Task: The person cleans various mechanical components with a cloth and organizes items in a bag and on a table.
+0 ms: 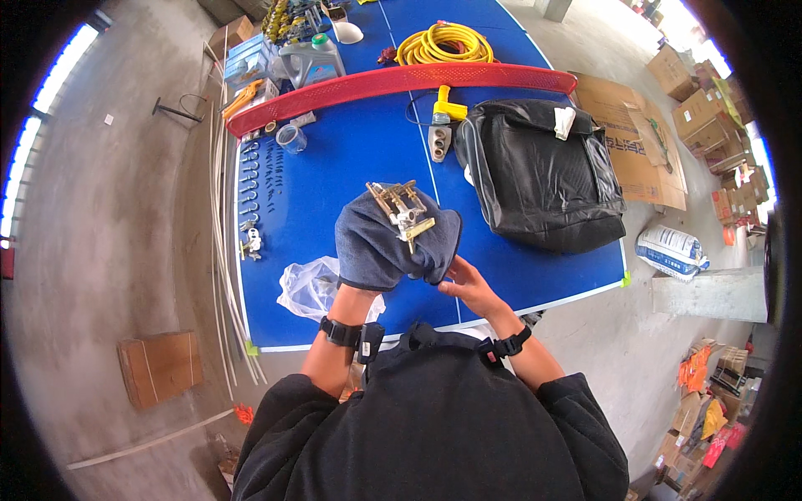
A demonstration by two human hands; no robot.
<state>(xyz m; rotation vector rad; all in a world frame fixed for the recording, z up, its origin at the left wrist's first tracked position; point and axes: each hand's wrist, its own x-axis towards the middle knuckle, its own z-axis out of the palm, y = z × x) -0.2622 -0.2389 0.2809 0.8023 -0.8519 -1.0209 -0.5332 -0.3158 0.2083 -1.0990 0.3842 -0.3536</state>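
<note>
A grey-blue cloth (369, 241) is draped over my left hand, and only the wrist (360, 297) shows below its dark hem. The fingers are hidden beneath the fabric. On top of the cloth lies a metal valve-like assembly (406, 216) with several brass-coloured rods and a pale flat bar. My right hand (471, 288) is at the cloth's right edge, thumb and fingers apart, its fingertips close to or touching the hem. A crumpled clear plastic bag (307, 288) lies on the blue table (351, 156), left of my left wrist.
A black bag (539, 175) stands on the right, beside a yellow-handled tool (448, 113). A red net barrier (401, 84) crosses the table. Beyond it are a coiled yellow hose (445, 47) and a grey jug (313, 61). Small metal hooks (249, 175) line the left edge.
</note>
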